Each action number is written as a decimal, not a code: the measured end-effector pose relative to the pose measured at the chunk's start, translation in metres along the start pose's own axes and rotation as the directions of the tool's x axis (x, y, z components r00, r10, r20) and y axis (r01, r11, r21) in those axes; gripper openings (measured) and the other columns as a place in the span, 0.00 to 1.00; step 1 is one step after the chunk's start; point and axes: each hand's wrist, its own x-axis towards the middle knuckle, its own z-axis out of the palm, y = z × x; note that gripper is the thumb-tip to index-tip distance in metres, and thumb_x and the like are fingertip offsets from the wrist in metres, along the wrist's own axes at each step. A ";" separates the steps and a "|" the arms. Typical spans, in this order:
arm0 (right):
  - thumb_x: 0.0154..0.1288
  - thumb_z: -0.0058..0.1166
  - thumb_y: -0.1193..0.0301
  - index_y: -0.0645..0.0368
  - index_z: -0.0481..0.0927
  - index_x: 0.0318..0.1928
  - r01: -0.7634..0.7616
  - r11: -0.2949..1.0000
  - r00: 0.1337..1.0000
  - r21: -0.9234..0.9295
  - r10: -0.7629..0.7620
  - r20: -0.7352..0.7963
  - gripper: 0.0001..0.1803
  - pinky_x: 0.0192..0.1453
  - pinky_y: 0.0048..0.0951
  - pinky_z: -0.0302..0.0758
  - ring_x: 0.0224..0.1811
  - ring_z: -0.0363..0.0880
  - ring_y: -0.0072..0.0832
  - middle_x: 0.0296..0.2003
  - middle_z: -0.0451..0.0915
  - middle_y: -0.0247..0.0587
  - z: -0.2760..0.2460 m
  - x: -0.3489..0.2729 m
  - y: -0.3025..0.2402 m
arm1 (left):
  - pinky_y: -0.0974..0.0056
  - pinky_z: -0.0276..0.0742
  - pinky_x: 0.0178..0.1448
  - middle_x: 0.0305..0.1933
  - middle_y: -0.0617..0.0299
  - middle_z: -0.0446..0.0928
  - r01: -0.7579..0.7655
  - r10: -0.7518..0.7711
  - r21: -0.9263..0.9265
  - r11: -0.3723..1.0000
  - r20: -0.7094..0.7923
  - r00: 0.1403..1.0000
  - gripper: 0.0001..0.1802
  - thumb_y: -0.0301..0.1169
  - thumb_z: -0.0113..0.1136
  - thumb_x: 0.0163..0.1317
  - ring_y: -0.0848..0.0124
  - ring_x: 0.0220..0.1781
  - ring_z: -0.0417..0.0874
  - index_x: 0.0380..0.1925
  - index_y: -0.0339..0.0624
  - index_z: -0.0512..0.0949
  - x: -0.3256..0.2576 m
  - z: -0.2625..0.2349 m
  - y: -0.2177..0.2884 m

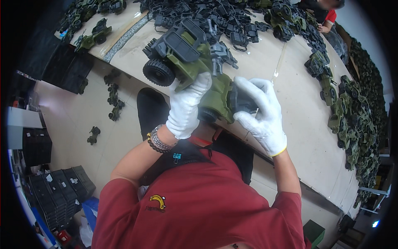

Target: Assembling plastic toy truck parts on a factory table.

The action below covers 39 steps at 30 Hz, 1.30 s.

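A green toy military truck (219,93) is held up over the table's near edge, tilted. Thick black wheels show on it, one large wheel (158,72) at its rear. A dark grey frame (182,45) covers the back, and a grey toy gun (222,54) stands out from the top. My left hand (187,106), in a white glove, is closed around the truck's side. My right hand (265,116), gloved too, grips a dark grey piece (242,101) at the truck's other end between thumb and fingers. Its palm side partly hides that piece.
Loose dark grey parts (244,33) lie heaped on the far side of the table (302,124). Many green toy trucks (352,120) are piled along the right edge. Several trucks (115,99) lie on the floor at left, near stacked black crates (62,189). Another person (329,20) is at the far right.
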 end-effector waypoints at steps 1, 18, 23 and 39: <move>0.52 0.69 0.62 0.51 0.77 0.64 0.025 1.000 1.000 -0.004 -0.025 0.005 0.36 0.54 0.37 0.75 0.50 0.76 0.43 0.49 0.73 0.48 0.001 0.000 0.001 | 0.69 0.78 0.58 0.51 0.65 0.81 -0.001 0.001 0.000 1.000 -0.002 1.000 0.21 0.31 0.68 0.67 0.76 0.50 0.81 0.57 0.39 0.76 0.000 -0.001 0.000; 0.54 0.69 0.58 0.65 0.70 0.67 0.354 0.919 0.934 -0.171 -0.358 0.006 0.43 0.68 0.45 0.69 0.65 0.70 0.55 0.66 0.70 0.59 -0.002 0.004 -0.003 | 0.69 0.76 0.55 0.48 0.65 0.81 -0.184 0.171 0.175 0.967 0.087 0.981 0.18 0.36 0.67 0.68 0.77 0.47 0.80 0.51 0.36 0.79 -0.006 0.023 0.014; 0.54 0.69 0.51 0.65 0.69 0.68 0.383 0.897 0.924 -0.223 -0.366 0.114 0.47 0.69 0.46 0.68 0.66 0.70 0.56 0.66 0.70 0.59 -0.015 0.027 -0.020 | 0.69 0.77 0.54 0.50 0.64 0.82 -0.027 0.022 0.068 0.997 0.073 0.997 0.19 0.36 0.66 0.69 0.77 0.49 0.80 0.53 0.36 0.79 0.006 0.015 0.019; 0.69 0.54 0.42 0.64 0.79 0.49 0.653 0.592 0.688 -0.473 -0.724 0.044 0.33 0.52 0.49 0.76 0.48 0.78 0.52 0.49 0.79 0.60 0.026 0.247 -0.048 | 0.59 0.79 0.54 0.50 0.61 0.80 0.400 -0.430 -0.779 0.482 0.188 0.883 0.27 0.58 0.55 0.70 0.66 0.51 0.81 0.54 0.49 0.77 0.154 0.014 0.077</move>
